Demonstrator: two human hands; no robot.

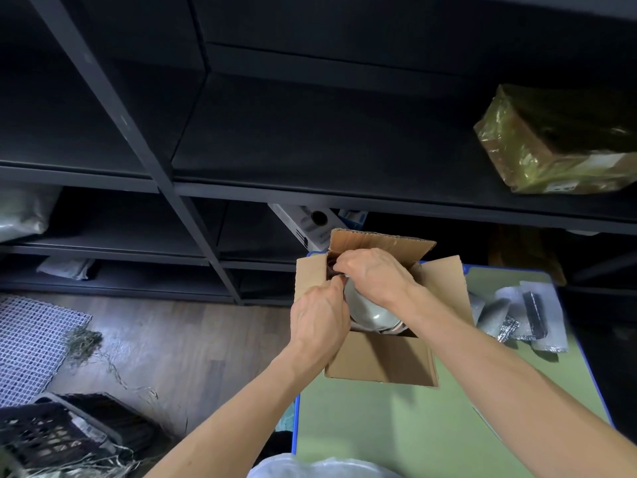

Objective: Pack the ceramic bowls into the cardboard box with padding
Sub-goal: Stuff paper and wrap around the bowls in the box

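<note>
An open cardboard box (382, 360) stands on the green table (413, 426), flaps spread outward. Inside it lies a pale grey ceramic bowl (374, 313), bottom up, on other bowl rims. Both hands reach into the box's far left corner. My left hand (319, 317) has its fingers curled at the bowl's left edge, pinching dark padding (331, 270) there. Above the bowl, my right hand (374, 274) pinches the same dark material with its fingertips. Most of the padding is hidden by the hands.
Silver bubble-wrap pieces (517, 313) lie on the table right of the box. Dark metal shelving (193, 188) rises behind, with a plastic-wrapped parcel (558, 143) at upper right. On the wooden floor at left are a black crate (58, 439), a white mesh mat (31, 343) and straw.
</note>
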